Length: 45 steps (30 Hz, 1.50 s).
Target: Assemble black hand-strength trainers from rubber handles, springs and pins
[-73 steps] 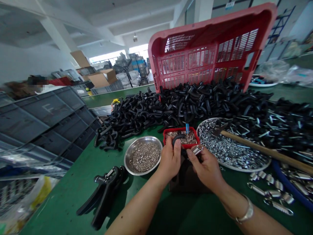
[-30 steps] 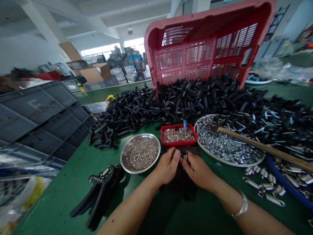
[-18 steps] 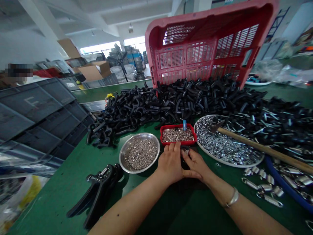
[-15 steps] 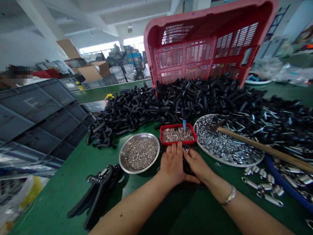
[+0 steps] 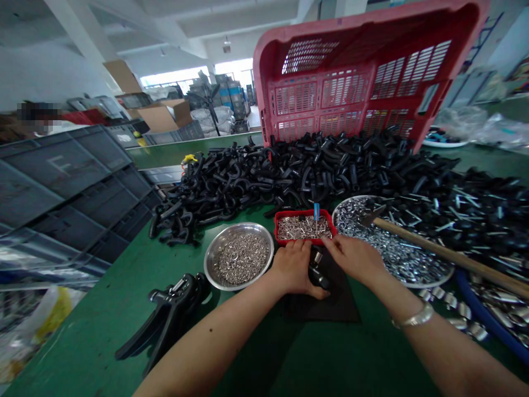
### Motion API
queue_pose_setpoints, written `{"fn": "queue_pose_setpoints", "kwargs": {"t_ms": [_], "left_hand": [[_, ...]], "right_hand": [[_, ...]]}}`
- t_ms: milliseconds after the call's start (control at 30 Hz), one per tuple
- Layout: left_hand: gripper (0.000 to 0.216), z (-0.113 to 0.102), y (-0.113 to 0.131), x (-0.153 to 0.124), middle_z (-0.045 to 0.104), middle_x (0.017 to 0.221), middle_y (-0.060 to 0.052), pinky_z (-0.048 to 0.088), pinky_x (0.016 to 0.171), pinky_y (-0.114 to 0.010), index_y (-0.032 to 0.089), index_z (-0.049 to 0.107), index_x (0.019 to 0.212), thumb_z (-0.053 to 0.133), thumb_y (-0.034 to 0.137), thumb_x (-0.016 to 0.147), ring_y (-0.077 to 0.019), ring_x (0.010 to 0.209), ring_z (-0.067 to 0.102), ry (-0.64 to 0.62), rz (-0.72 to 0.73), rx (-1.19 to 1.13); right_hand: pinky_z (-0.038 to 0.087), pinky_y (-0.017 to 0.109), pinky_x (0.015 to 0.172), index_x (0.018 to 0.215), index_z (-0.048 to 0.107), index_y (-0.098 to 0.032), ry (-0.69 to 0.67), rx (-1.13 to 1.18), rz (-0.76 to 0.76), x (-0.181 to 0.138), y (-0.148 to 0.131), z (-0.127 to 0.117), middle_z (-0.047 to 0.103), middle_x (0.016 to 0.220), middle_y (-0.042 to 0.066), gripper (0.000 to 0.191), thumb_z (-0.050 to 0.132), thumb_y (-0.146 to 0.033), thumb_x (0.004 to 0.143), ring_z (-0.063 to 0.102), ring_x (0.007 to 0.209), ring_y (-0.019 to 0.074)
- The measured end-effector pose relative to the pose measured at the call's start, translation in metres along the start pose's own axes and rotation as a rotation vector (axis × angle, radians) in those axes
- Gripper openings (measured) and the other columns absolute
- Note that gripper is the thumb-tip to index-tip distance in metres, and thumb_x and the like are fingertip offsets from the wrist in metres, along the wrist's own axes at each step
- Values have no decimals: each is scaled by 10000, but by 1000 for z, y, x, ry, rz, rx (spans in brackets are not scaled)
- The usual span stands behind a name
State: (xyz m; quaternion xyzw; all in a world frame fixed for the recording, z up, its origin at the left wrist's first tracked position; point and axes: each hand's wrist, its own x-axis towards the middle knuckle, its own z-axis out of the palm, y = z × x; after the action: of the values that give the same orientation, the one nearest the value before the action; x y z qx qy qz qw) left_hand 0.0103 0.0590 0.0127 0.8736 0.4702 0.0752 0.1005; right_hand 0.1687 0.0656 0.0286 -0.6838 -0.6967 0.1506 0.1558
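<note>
My left hand (image 5: pixel 294 269) rests over a black plastic handle piece (image 5: pixel 319 279), fingers forward and thumb on the near side. A metal coil spring (image 5: pixel 317 258) shows at the piece's far end; the rest is hidden under the hand. Beneath lies a dark flat mat (image 5: pixel 326 309). My right hand (image 5: pixel 357 258) is at the near right corner of a small red tray (image 5: pixel 285 242), its visible fingers stretched toward the metal pins inside. A blue-handled tool (image 5: pixel 316 212) stands in that tray. Left of my hands is a steel bowl (image 5: pixel 210 268) of small metal parts.
An assembled black hand grip (image 5: pixel 167 311) lies at the left. Behind are piled black handles (image 5: pixel 231 176) and a tipped red crate (image 5: pixel 264 71). At the right, a wooden-handled hammer (image 5: pixel 438 248) lies across a round tray (image 5: pixel 421 285) of metal pieces, with loose springs (image 5: pixel 465 310) nearby.
My right hand has moved off the black piece, rightward and up to the red tray's corner. The mat and spring now show more. My left hand stays on the piece; the view has shifted slightly.
</note>
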Motion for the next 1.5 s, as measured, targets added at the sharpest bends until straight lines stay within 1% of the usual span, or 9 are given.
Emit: {"fn": "queue_pose_setpoints", "kwargs": {"t_ms": [100,367,500,600,667,900,1033,1233,1500], "left_hand": [[1132,3,2,3,439,1238,-165,354,895,-488,131,351,1267,642,701,334,-366,1105,407,-87,49,68],[1211,5,-1,-5,388,1288,-176,318,927,-499,152,258,1340,597,756,347,-374,1144,368,-125,95,65],[965,-22,-15,3,463,1237,-133,359,923,-416,183,418,1255,551,750,485,-318,1114,427,-95,130,-13],[453,-39,-32,29,563,1110,-85,405,858,-369,234,571,1079,426,542,780,-255,1022,520,-11,-157,51],[335,-41,-41,50,601,1053,-79,425,818,-365,250,610,1019,476,448,785,-257,977,553,-79,-317,115],[225,-19,-49,83,653,949,-60,445,764,-326,247,653,894,616,354,699,-243,908,593,-141,-335,94],[223,-16,-50,78,651,961,-60,445,754,-329,250,627,942,536,345,761,-232,894,596,-71,-364,59],[233,-23,-61,73,651,947,-64,445,727,-285,208,590,971,476,312,797,-200,873,594,55,-402,-19],[142,-27,-61,46,663,809,-11,449,700,-244,194,625,822,549,274,732,-152,765,597,116,-324,-165]], "right_hand": [[425,323,677,880,664,-216,-24,-402,-183,32,-10,-15,664,924,98,316,380,-351,846,601,842,231],[441,315,684,807,707,-186,-248,-473,-346,87,-34,5,678,914,123,187,602,-144,658,610,854,256],[429,294,725,874,693,-200,-188,-428,-371,90,-15,9,678,913,92,202,535,-235,753,603,872,223],[421,285,749,942,672,-229,-133,-389,-363,91,-2,10,672,948,61,251,480,-316,806,593,896,208],[417,275,765,927,676,-232,-116,-367,-364,90,3,11,671,955,50,255,463,-322,818,590,907,200],[416,285,799,988,654,-194,-90,-337,-339,88,4,16,667,968,78,268,462,-244,808,588,930,210],[430,315,785,1080,607,-190,-104,-349,-323,86,-5,15,653,1000,100,327,507,-249,775,583,945,233],[452,345,699,780,694,-156,-189,-377,-325,92,-27,14,674,854,139,144,597,-193,681,615,831,276],[395,270,818,873,677,-213,-75,-256,-388,88,-7,18,659,969,50,194,519,-244,766,574,935,187]]}}
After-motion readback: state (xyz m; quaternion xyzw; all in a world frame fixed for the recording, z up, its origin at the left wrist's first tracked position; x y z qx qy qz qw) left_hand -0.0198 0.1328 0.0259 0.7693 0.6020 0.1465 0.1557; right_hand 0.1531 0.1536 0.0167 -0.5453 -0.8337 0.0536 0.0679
